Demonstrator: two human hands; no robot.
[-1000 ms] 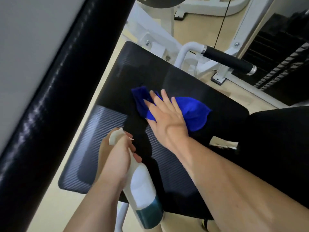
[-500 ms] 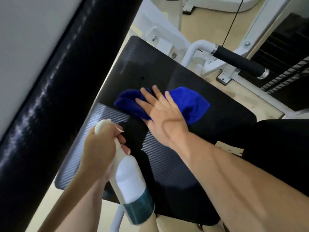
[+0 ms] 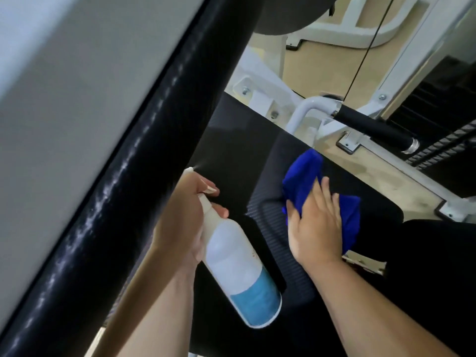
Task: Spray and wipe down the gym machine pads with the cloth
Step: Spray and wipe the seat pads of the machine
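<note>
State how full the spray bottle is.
Partly full: blue liquid fills only the base end of the spray bottle; the rest shows white.

Blocked along the left by the back pad (image 3: 144, 140), just beside the left hand (image 3: 180, 220) and spray bottle (image 3: 237, 266). Free over the bare seat pad (image 3: 239, 140) between bottle and blue cloth (image 3: 304, 171). Hemmed beyond the far edge by the black-gripped handle (image 3: 373, 127).

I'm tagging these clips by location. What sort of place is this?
Most likely a gym: a black textured seat pad on a white steel frame, a black foam-grip handle on a white tube, and what looks like a stack of black weight plates beside a thin black cable.
</note>
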